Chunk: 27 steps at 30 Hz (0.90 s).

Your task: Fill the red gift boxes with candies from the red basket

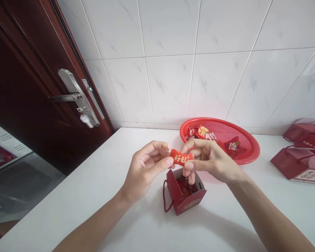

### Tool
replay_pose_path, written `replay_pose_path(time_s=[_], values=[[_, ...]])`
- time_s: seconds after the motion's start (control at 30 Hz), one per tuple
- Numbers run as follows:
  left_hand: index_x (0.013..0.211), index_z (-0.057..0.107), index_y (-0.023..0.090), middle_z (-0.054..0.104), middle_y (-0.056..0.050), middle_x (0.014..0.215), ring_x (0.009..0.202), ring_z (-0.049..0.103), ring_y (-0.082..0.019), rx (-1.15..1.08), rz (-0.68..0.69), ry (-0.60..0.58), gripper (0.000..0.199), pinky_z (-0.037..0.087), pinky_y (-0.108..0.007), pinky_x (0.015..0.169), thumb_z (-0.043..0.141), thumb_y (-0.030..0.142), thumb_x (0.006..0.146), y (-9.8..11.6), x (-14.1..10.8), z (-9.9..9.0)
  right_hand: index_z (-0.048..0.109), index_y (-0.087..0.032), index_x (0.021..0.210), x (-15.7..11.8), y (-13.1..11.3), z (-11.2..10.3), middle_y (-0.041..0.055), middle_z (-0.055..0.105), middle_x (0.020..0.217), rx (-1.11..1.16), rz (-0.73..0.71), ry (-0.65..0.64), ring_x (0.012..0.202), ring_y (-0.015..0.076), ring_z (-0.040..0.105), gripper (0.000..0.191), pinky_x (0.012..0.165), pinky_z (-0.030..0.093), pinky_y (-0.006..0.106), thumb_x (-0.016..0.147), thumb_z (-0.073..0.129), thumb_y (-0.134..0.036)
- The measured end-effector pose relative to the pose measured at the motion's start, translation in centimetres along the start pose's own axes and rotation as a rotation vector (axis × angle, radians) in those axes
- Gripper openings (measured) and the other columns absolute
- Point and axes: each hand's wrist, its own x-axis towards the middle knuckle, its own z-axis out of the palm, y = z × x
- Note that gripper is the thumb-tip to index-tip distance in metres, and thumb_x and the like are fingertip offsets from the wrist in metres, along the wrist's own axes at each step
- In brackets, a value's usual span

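Pinching a red wrapped sweet printed with gold characters, the fingers of the left hand held one twisted end between thumb and forefinger, and the fingers of the right hand closed narrowly on the other end. The sweet lay level between both sets of fingertips, touching each, with its printed face turned up. A light, steady pinch at the ends seemed the sound way to handle it, since it kept the wrapper uncrushed and the print in view.

Just below the fingers stood a small open red paper gift box with a dark red cord handle, and other red-wrapped items lay inside it. Beyond the hands, a round red plastic mesh tray held more colourful wrapped sweets. Further right, dark red paper gift boxes sat on the white table. To the left stood a dark red door with a steel lever handle, beside a white tiled wall.
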Motion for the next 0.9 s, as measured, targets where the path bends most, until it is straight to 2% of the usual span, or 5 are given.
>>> replay_pose_path(time_s=[0.2,0.37,0.67,0.9], values=[[0.094,0.068,0.020,0.067,-0.001,0.084,0.079,0.064,-0.014,-0.004,0.004,0.013,0.010,0.055,-0.027,0.074,0.074,0.023,0.088,-0.16,-0.05,0.09,0.066,-0.014,0.092,0.05,-0.30,0.22,0.0034,0.076,0.076,-0.093,0.061,0.061,0.062,0.0145,0.073,0.029,0.062,0.060,0.025,0.077,0.085,-0.030],[0.094,0.067,0.020,0.067,-0.002,0.087,0.082,0.063,-0.017,0.010,0.013,0.037,0.011,0.055,-0.028,0.074,0.074,0.026,0.087,-0.07,0.05,0.12,0.069,-0.013,0.079,0.13,-0.35,0.24,0.0033,0.074,0.072,-0.177,0.082,0.078,0.059,0.0125,0.068,0.035,0.059,0.056,0.024,0.071,0.089,-0.040],[0.095,0.069,0.021,0.070,-0.002,0.088,0.083,0.063,-0.015,-0.035,0.005,0.017,0.006,0.053,-0.027,0.074,0.070,0.023,0.090,-0.43,-0.03,0.18,0.068,-0.013,0.068,0.17,-0.19,0.16,0.0015,0.070,0.060,-0.108,0.036,0.107,0.049,0.0099,0.062,0.031,0.049,0.053,0.021,0.068,0.091,-0.033],[0.097,0.070,0.020,0.070,-0.001,0.086,0.077,0.063,-0.015,-0.025,-0.029,-0.002,0.014,0.053,-0.030,0.078,0.069,0.034,0.092,-0.30,0.06,0.09,0.067,-0.013,0.068,0.14,-0.24,0.05,0.0008,0.070,0.059,-0.081,0.031,0.078,0.048,0.0092,0.062,0.028,0.047,0.051,0.019,0.069,0.091,-0.029]])
